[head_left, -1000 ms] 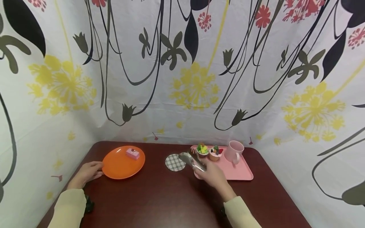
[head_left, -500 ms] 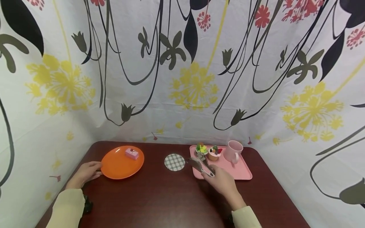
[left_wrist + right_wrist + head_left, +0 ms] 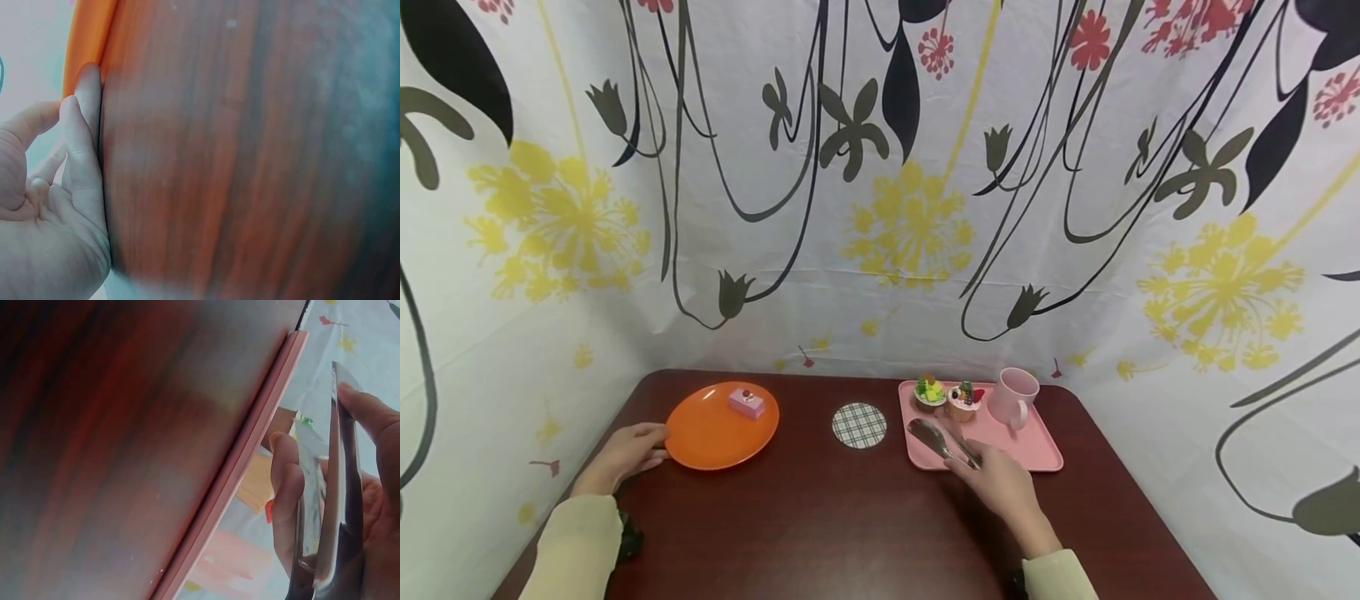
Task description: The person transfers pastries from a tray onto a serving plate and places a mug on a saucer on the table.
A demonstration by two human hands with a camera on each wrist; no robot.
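An orange plate (image 3: 715,442) lies at the left of the table with a small pink cake (image 3: 747,403) on it. My left hand (image 3: 627,457) pinches the plate's near-left rim, thumb above and fingertips low against the edge in the left wrist view. Over the front of the pink tray (image 3: 1037,450), my right hand (image 3: 1000,487) holds metal tongs (image 3: 340,506), their two arms parted and nothing between the tips. Behind the tongs, a cupcake with green and yellow topping (image 3: 930,393) and a fruit-topped cupcake (image 3: 964,402) stand on the tray.
A pink mug (image 3: 1017,396) stands on the tray's back right. Between plate and tray lies a round checked coaster (image 3: 859,426). The dark wooden table (image 3: 820,517) ends at a flower-print curtain (image 3: 880,250) at the back and sides.
My right hand has drawn back toward the right and front with the tongs, from beside the coaster to over the tray's front. The left hand stays at the plate's rim.
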